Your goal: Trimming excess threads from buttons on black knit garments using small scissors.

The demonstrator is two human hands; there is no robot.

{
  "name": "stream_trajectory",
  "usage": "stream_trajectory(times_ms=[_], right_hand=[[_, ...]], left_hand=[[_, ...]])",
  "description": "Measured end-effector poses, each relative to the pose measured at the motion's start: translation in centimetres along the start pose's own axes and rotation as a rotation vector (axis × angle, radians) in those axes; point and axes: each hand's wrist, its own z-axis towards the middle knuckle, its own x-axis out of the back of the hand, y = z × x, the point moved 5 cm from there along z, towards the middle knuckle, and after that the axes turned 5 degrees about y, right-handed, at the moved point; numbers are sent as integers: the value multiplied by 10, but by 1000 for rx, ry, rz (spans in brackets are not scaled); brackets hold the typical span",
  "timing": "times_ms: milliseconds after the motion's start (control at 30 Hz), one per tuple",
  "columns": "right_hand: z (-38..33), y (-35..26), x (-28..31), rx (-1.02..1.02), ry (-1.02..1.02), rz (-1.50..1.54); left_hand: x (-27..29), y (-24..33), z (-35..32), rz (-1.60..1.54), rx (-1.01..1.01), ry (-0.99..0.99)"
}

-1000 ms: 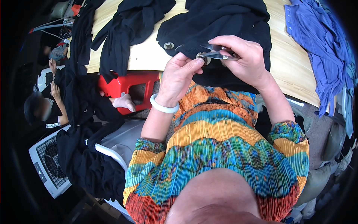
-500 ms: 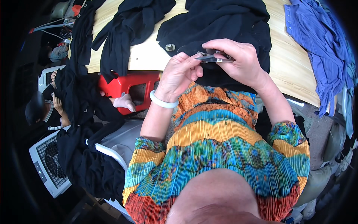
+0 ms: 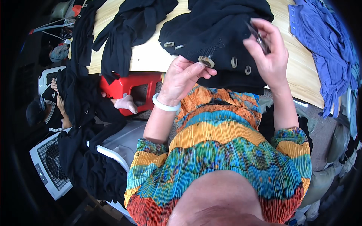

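Observation:
My left hand (image 3: 183, 77), a white bangle on its wrist, pinches a round button (image 3: 206, 61) with a pale rim between thumb and fingers. That button is at the near edge of a black garment (image 3: 226, 26) spread over the table. Loose threads show on the cloth just beyond it. Several more round buttons dot the garment, among them a left button (image 3: 169, 44) and a right button (image 3: 233, 62). Raised over the garment's right side, my right hand (image 3: 273, 56) grips small dark thread snips (image 3: 260, 40), partly hidden by the fingers.
More black garments (image 3: 130, 26) lie to the left on the wooden table (image 3: 301, 71). A bluish-purple pleated garment (image 3: 316, 41) hangs over the right edge. Below left stand a red stool (image 3: 147, 90) and a grey-white crate (image 3: 56, 162). A seated person (image 3: 56, 109) handles dark cloth at far left.
My right hand has moved away from the left, up and to the right, carrying the snips. The left hand stays nearly in place, and the pinched button now shows plainly.

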Motion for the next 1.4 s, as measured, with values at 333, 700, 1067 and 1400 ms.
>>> stream_trajectory(times_ms=[333, 700, 1067, 1400], right_hand=[[-42, -13, -11, -128, -337, 141], [-40, -20, -15, 60, -268, 113], [-35, -22, -22, 103, -271, 86], [-36, -12, -22, -36, -173, 173]], left_hand=[[-10, -1, 1, 0, -71, -61], [-14, -5, 1, -76, -66, -100], [-9, -6, 2, -62, -62, -65], [-7, -3, 2, -111, -69, -40]])
